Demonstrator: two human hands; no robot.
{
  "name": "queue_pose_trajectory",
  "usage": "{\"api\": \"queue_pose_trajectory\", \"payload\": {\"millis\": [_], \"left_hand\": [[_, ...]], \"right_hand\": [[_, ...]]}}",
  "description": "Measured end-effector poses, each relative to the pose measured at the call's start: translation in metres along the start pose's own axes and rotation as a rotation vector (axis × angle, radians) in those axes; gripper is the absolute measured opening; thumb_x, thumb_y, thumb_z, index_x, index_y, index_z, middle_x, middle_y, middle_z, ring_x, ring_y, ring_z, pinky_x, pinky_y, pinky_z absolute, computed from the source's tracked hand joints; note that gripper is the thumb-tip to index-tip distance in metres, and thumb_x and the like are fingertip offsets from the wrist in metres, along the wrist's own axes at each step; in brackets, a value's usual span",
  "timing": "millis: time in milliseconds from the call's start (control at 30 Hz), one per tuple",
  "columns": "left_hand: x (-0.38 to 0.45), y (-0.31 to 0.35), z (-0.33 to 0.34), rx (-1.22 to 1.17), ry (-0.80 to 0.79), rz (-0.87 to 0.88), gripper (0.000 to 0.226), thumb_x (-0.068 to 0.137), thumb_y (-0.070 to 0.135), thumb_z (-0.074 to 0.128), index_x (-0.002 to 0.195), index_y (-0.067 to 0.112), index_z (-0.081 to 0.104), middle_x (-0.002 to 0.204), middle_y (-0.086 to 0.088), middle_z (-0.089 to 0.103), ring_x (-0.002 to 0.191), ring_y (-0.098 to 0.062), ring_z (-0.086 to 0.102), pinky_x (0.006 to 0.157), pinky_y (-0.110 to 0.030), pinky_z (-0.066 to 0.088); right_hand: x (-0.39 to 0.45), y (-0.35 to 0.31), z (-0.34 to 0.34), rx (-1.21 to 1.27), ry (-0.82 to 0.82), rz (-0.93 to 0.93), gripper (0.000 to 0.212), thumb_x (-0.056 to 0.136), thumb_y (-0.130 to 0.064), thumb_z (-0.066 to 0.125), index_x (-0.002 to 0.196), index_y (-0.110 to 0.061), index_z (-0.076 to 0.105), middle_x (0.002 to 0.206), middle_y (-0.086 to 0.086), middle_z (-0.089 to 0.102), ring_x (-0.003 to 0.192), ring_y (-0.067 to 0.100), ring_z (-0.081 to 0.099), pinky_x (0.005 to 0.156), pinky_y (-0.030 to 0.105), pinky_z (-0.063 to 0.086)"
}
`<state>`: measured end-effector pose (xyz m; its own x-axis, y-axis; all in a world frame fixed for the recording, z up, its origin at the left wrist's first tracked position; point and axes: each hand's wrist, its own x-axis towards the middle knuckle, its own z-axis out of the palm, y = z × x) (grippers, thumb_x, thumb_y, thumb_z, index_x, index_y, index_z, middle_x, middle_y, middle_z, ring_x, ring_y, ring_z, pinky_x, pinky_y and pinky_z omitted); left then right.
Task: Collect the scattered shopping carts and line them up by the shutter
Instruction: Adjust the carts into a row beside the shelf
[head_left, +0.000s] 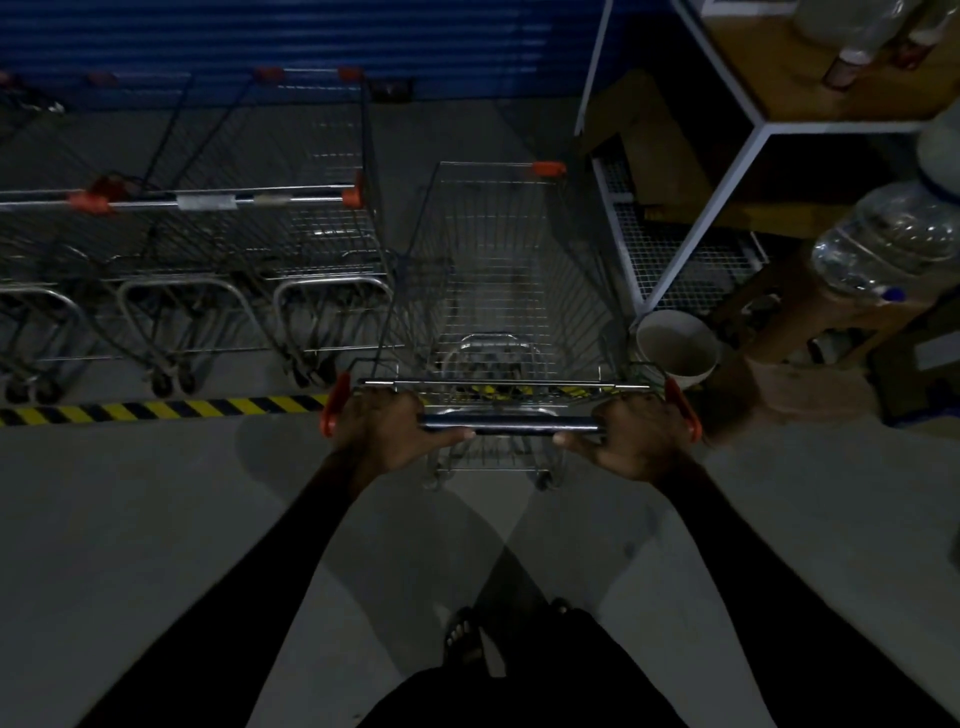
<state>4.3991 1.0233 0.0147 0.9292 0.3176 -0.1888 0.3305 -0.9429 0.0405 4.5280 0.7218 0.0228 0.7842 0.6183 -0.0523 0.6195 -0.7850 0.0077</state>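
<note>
A wire shopping cart (493, 270) with orange corner caps stands straight ahead of me, its nose toward the blue shutter (291, 41). My left hand (387, 428) grips the left end of its dark handle bar (511, 423). My right hand (631, 431) grips the right end. To the left, a row of similar carts (249, 234) is parked side by side facing the shutter, the nearest one close beside my cart. Their rear wheels sit just beyond a yellow-black floor stripe (156, 410).
A white-framed shelf unit (727, 171) with cardboard boxes stands close on the right of the cart. A white bucket (675, 348) sits at its foot by the cart's right rear corner. Large clear water bottles (893, 239) rest on a wooden stand at far right.
</note>
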Motion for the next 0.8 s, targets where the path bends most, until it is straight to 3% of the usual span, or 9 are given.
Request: {"api": "queue_pose_trajectory", "payload": {"millis": [133, 233, 300, 367, 467, 567, 667, 733, 800], "left_hand": [[0.031, -0.002, 0.003, 0.026, 0.013, 0.017, 0.108, 0.058, 0.117, 0.019, 0.089, 0.033, 0.079, 0.085, 0.005, 0.077, 0.092, -0.019, 0.075, 0.094, -0.037, 0.055], [0.058, 0.004, -0.003, -0.046, -0.015, -0.001, 0.103, 0.057, 0.117, 0.025, 0.071, 0.026, 0.069, 0.072, 0.005, 0.07, 0.079, -0.018, 0.071, 0.081, -0.034, 0.058], [0.077, 0.007, -0.006, -0.055, 0.002, -0.007, 0.096, 0.06, 0.114, 0.032, 0.062, 0.023, 0.059, 0.066, 0.002, 0.067, 0.072, -0.018, 0.069, 0.075, -0.033, 0.056], [0.1, 0.008, -0.011, -0.034, 0.012, -0.014, 0.098, 0.061, 0.115, 0.027, 0.057, 0.021, 0.055, 0.065, -0.001, 0.067, 0.072, -0.021, 0.071, 0.085, -0.039, 0.056], [0.144, 0.006, -0.02, -0.066, -0.035, -0.021, 0.102, 0.058, 0.117, 0.02, 0.061, 0.022, 0.058, 0.067, 0.001, 0.062, 0.079, -0.024, 0.07, 0.097, -0.049, 0.056], [0.192, 0.005, -0.03, 0.01, -0.068, -0.014, 0.101, 0.064, 0.114, 0.021, 0.07, 0.023, 0.063, 0.081, -0.003, 0.071, 0.094, -0.027, 0.072, 0.1, -0.047, 0.055], [0.236, 0.004, -0.038, 0.012, -0.06, -0.013, 0.102, 0.068, 0.112, 0.023, 0.06, 0.018, 0.061, 0.066, -0.002, 0.065, 0.078, -0.025, 0.07, 0.083, -0.039, 0.059], [0.257, 0.004, -0.041, 0.003, -0.067, -0.01, 0.102, 0.07, 0.111, 0.026, 0.057, 0.016, 0.062, 0.061, 0.0, 0.062, 0.07, -0.022, 0.067, 0.079, -0.037, 0.058], [0.279, 0.006, -0.045, -0.015, -0.029, -0.004, 0.104, 0.068, 0.112, 0.022, 0.053, 0.016, 0.059, 0.054, 0.001, 0.058, 0.062, -0.019, 0.063, 0.074, -0.037, 0.057]], "right_hand": [[0.025, 0.007, -0.004, -0.062, 0.027, -0.01, 0.101, 0.074, -0.105, 0.015, 0.114, -0.036, 0.077, 0.107, 0.001, 0.079, 0.106, 0.027, 0.074, 0.086, 0.034, 0.055], [0.055, 0.019, -0.001, -0.052, 0.058, -0.003, 0.098, 0.076, -0.103, 0.016, 0.116, -0.038, 0.078, 0.109, 0.002, 0.08, 0.109, 0.028, 0.073, 0.089, 0.036, 0.056], [0.08, 0.03, 0.003, -0.031, 0.062, -0.02, 0.097, 0.078, -0.102, 0.013, 0.127, -0.044, 0.073, 0.122, 0.0, 0.077, 0.12, 0.03, 0.069, 0.098, 0.041, 0.053], [0.107, 0.04, 0.005, -0.044, 0.034, -0.039, 0.104, 0.073, -0.106, 0.001, 0.136, -0.052, 0.065, 0.132, -0.004, 0.073, 0.129, 0.028, 0.064, 0.107, 0.043, 0.049], [0.155, 0.055, 0.002, 0.005, -0.007, -0.021, 0.094, 0.077, -0.104, 0.018, 0.133, -0.047, 0.069, 0.133, 0.0, 0.073, 0.126, 0.028, 0.065, 0.107, 0.042, 0.048], [0.203, 0.064, -0.017, 0.053, -0.163, -0.018, 0.095, 0.079, -0.101, 0.031, 0.117, -0.026, 0.075, 0.117, 0.007, 0.075, 0.113, 0.032, 0.068, 0.1, 0.047, 0.051], [0.247, 0.081, -0.016, 0.013, -0.025, -0.039, 0.104, 0.075, -0.106, 0.019, 0.115, -0.028, 0.076, 0.113, 0.003, 0.077, 0.111, 0.028, 0.071, 0.099, 0.042, 0.052], [0.27, 0.091, -0.014, 0.047, -0.062, -0.064, 0.111, 0.069, -0.11, 0.012, 0.12, -0.034, 0.076, 0.118, 0.0, 0.077, 0.114, 0.025, 0.071, 0.104, 0.041, 0.051], [0.292, 0.1, -0.018, 0.051, -0.135, -0.065, 0.103, 0.073, -0.107, 0.018, 0.118, -0.034, 0.076, 0.118, 0.0, 0.077, 0.114, 0.025, 0.07, 0.104, 0.041, 0.047]]}}
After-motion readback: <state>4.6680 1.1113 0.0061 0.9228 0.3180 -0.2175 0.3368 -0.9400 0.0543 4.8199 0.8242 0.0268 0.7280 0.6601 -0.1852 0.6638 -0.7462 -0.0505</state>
